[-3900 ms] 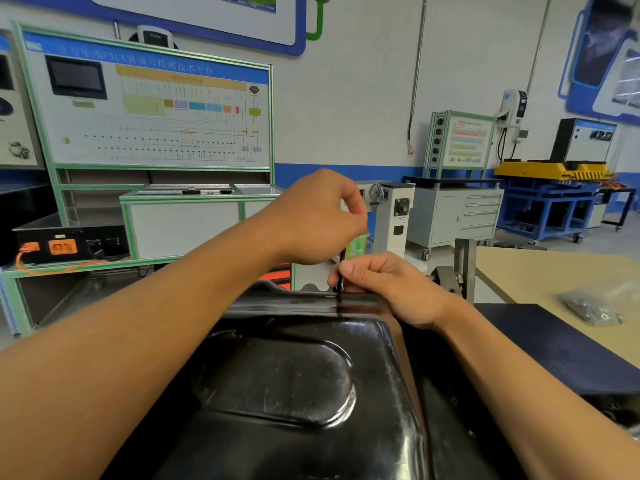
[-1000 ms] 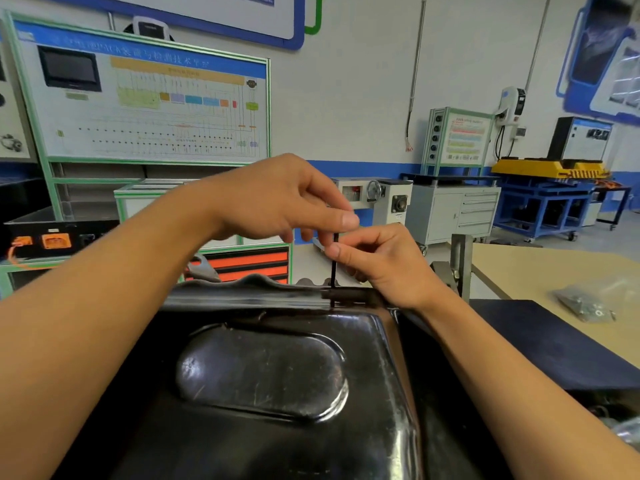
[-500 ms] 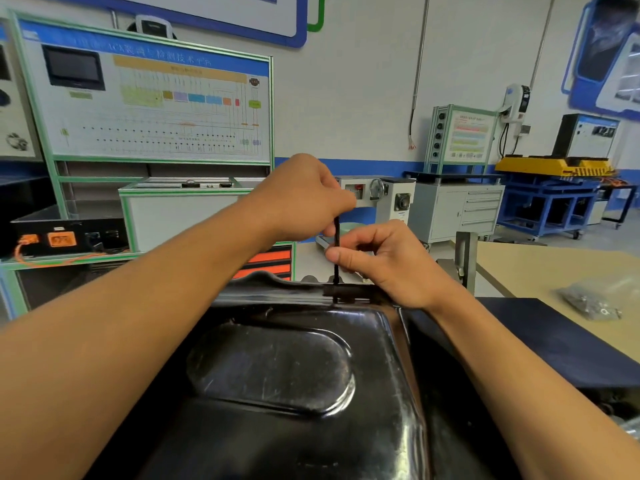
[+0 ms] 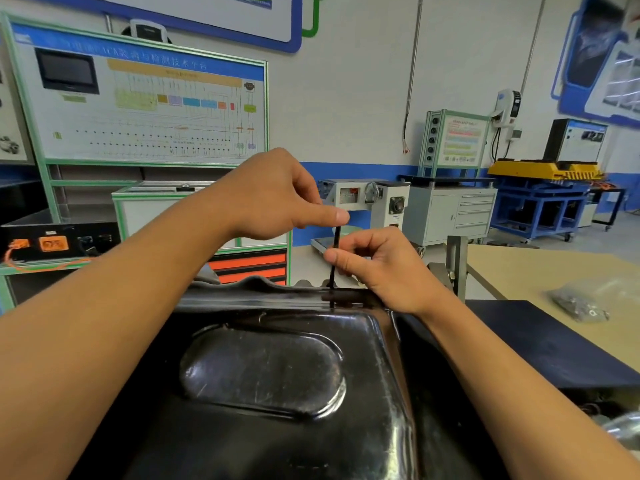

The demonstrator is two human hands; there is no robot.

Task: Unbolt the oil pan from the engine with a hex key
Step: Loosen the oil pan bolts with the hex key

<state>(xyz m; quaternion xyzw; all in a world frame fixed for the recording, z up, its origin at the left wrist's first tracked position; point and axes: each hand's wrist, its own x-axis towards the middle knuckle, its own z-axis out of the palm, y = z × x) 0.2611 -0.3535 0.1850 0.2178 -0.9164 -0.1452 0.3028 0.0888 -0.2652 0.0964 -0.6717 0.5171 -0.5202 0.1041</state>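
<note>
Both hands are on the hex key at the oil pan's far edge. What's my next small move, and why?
Probably twist the hex key with the left hand, which pinches its top, while the right hand steadies the shaft; the key stands upright with its tip at the rim of the oil pan.

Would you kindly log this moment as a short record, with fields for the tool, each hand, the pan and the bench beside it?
tool: hex key, upright, tip down at the pan's far flange
left hand: pinches the key's top end
right hand: pinches the shaft lower down
oil pan: black, glossy, flat bottom facing up
bench: tan table at right, carrying a clear bag of small metal parts
</note>
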